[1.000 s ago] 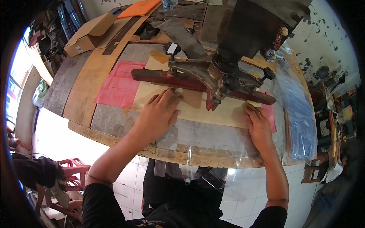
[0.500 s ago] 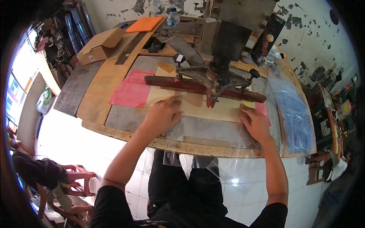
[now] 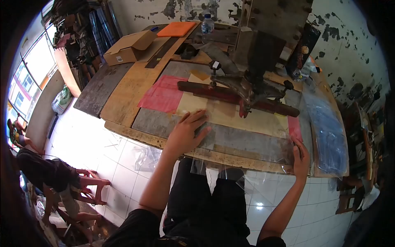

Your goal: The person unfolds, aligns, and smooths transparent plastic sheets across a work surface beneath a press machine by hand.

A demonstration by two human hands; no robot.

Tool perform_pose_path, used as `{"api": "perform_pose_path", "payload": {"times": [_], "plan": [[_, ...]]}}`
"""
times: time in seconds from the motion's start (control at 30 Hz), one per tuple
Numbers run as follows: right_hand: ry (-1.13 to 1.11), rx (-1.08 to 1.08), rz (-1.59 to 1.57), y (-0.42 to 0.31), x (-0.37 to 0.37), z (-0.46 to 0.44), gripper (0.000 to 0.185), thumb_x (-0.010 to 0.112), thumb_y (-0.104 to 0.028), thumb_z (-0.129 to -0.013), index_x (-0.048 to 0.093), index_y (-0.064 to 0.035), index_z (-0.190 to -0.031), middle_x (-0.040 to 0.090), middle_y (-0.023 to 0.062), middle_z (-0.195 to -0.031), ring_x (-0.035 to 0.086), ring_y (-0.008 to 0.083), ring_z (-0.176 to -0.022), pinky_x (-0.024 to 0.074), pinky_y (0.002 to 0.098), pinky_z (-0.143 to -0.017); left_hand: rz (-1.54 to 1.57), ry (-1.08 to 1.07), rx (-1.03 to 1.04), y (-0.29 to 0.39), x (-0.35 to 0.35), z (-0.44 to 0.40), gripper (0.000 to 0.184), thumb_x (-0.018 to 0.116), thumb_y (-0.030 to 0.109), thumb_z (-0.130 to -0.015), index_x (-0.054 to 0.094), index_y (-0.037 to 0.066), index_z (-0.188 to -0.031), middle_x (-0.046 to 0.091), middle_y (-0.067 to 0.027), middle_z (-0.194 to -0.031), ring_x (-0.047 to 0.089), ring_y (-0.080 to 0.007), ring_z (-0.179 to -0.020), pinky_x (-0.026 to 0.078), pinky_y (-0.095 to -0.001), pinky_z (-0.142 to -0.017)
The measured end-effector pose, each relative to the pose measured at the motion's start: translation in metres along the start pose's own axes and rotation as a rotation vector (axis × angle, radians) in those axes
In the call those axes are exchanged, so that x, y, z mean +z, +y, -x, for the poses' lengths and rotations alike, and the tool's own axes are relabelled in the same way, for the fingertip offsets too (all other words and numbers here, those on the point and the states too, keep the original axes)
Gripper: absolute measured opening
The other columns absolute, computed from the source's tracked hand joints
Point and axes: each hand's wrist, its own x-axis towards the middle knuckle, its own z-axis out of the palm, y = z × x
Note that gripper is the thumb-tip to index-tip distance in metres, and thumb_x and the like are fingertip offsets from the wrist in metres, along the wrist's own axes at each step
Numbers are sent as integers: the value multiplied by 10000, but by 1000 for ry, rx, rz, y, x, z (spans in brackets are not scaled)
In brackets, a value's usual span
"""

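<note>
A clear plastic sheet (image 3: pixel 247 144) lies on the grey metal bed, its front part hanging over the table's edge. My left hand (image 3: pixel 188 131) rests flat on its left part, fingers spread, with the fingertips at the cream paper (image 3: pixel 230 119). At the sheet's right side is my right hand (image 3: pixel 301 158), thumb and fingers bent close together around the edge; the thin film there is hard to see. Above the paper stands a press head with a dark red bar (image 3: pixel 197 89). Pink sheets (image 3: pixel 162 94) show at both ends of the cream paper.
A stack of clear bluish plastic sleeves (image 3: pixel 327 138) lies on the right. An open cardboard box (image 3: pixel 129 47), an orange pad (image 3: pixel 177 29) and a water bottle (image 3: pixel 207 24) stand at the back. Another person sits at lower left by a red stool (image 3: pixel 92 185).
My right hand has moved right and toward me, away from the paper's front edge to the right side. My left hand has flattened and spread on the sheet. The view has shifted.
</note>
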Motion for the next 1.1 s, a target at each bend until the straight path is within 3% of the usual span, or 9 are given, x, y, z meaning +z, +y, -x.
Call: {"api": "perform_pose_path", "payload": {"times": [0.03, 0.27, 0.4, 0.53, 1.1], "plan": [[21, -2, 5, 2, 0, -1, 519, 653, -442, -1053, 709, -23, -1354, 717, 140, -1368, 630, 265, -1322, 429, 389, -1148, 1, 0, -1, -1, 1, 0, 419, 656, 320, -1037, 698, 41, -1347, 584, -103, -1542, 517, -296, -1456, 325, -483, -1267], [25, -17, 44, 3, -3, 1, 494, 675, -412, -1042, 719, -9, -1324, 732, 136, -1336, 649, 268, -1284, 437, 390, -1141, 50, 50, -21, 1, 1, 1, 336, 646, 250, -1039, 739, 21, -1267, 661, -104, -1452, 573, -305, -1407, 397, -492, -1220], [23, -43, 73, 3, -4, 1, 416, 678, -362, -1037, 756, 10, -1205, 732, 150, -1334, 652, 279, -1281, 442, 401, -1136, 27, 96, 3, 1, 3, 1, 366, 667, 300, -1026, 752, 15, -1240, 688, -120, -1398, 623, -301, -1335, 432, -475, -1192], [43, -43, 81, -1, -1, 2, 372, 682, -329, -1031, 771, 26, -1093, 736, 168, -1323, 660, 295, -1274, 451, 414, -1128, 32, 60, -26, 6, -2, 1, 347, 642, 265, -1044, 746, 14, -1260, 675, -113, -1435, 581, -300, -1401, 408, -487, -1209], [67, -120, 196, -2, 0, 3, 249, 688, -212, -1018, 770, 10, -1093, 746, 150, -1292, 672, 289, -1233, 459, 402, -1110, 35, 95, -27, 7, -1, 1, 325, 654, 244, -1039, 756, 9, -1238, 702, -118, -1390, 621, -302, -1348, 427, -474, -1195]]}}
